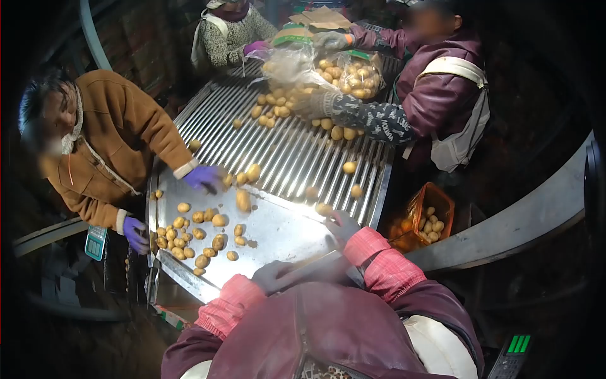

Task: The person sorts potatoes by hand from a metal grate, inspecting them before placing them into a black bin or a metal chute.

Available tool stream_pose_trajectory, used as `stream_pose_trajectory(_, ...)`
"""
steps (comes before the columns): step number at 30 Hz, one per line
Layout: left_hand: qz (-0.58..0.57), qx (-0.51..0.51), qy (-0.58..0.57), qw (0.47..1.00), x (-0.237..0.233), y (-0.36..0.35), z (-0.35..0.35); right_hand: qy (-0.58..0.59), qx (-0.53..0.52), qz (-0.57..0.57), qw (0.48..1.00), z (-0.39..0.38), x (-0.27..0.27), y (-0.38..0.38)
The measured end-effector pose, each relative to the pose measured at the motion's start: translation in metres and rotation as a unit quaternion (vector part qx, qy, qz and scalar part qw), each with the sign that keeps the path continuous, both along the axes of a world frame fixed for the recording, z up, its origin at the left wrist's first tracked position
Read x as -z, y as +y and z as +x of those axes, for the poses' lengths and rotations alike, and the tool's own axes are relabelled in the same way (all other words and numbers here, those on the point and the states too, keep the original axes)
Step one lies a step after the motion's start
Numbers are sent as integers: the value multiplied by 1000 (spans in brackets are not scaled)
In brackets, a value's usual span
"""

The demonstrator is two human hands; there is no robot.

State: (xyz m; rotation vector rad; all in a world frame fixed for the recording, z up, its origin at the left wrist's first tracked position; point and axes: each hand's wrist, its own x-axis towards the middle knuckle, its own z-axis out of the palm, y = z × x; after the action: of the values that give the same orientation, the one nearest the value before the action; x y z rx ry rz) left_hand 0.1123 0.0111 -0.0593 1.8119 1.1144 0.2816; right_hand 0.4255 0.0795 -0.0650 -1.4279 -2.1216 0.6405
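Note:
My left hand (271,276), in a grey glove below a pink sleeve, rests at the near edge of the metal tray (271,221); its fingers are hard to make out. On the right, my right hand (341,226) reaches over the lower end of the roller conveyor (271,161), fingers apart, close to a potato (323,209) just beyond the fingertips. Potatoes (218,242) are scattered on the tray's left half. A blurred potato (243,201) is near the tray's upper middle.
A co-worker's purple-gloved hand (203,177) is over the tray's upper left, the other (135,234) at its left edge. Two more people stand at the far end around bagged potatoes (360,77). An orange crate (435,218) holds potatoes at right, beside a curved metal rail (505,230).

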Motion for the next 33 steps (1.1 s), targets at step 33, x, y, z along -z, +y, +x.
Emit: stream_pose_trajectory(33,-176,-346,-43,920,3,52,-34,-233,154,151,948,47,-20,285)
